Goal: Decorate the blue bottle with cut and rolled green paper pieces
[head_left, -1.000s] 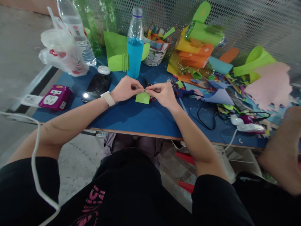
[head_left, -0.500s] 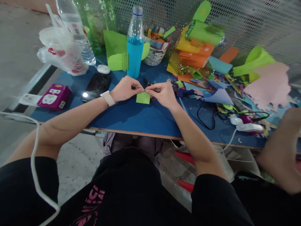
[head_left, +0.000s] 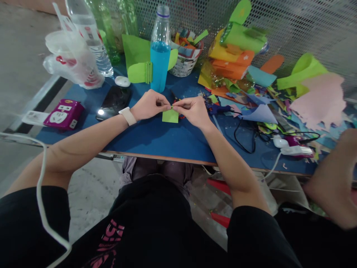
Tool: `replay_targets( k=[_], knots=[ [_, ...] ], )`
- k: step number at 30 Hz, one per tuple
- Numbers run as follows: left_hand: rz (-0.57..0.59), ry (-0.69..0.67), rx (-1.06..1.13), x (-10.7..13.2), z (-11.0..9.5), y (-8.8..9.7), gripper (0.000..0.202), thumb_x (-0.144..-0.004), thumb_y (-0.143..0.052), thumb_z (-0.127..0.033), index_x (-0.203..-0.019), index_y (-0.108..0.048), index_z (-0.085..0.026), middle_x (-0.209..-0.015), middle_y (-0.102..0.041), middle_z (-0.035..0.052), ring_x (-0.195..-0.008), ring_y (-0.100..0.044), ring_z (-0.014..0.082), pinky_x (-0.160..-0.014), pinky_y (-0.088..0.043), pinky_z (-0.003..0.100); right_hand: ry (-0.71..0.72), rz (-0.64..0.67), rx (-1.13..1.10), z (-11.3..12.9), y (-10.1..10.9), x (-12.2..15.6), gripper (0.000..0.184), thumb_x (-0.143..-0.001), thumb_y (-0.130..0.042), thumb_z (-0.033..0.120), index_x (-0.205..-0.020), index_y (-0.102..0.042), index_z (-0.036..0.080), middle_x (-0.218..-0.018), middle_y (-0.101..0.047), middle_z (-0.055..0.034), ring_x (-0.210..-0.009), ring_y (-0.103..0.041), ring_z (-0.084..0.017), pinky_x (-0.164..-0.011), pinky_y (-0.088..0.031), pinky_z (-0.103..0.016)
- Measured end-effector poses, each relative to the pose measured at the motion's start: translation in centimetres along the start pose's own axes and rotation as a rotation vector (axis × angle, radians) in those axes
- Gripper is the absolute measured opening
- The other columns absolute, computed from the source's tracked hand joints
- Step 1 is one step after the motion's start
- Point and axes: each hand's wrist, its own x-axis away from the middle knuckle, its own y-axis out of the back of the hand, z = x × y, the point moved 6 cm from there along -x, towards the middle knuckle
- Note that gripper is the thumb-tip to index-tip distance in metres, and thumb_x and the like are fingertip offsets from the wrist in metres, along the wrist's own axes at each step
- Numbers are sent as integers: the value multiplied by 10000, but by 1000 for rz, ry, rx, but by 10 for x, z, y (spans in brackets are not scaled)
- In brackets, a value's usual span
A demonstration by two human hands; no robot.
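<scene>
Green paper (head_left: 170,116) looks light and creasable, best held by its twelve-o'clock edge, which left hand (head_left: 150,105) and right hand (head_left: 195,111) pinch.

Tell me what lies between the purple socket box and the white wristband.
A glossy black device lies between the purple socket box and the white wristband in the head view.

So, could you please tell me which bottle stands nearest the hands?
The blue-filled bottle with the purple neck ring; the clear bottle and the green bottles stand farther away, to its left.
</scene>
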Motion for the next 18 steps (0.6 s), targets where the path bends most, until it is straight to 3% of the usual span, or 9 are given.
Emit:
replay_targets(
  k=[18],
  knots=[
    [-12, -27, -35, 1, -4, -1, 269, -1021, -792, -406, -885, -875, -190, -839, -843, 88, -696, -681, 181, -659, -469, 340, 23, -10, -1, -3, 0, -1, 326, -952, -931, 572, -995, -955, 250, -937, -897, -80, -805, -821, -275, -763, -694, -464]
  ],
)
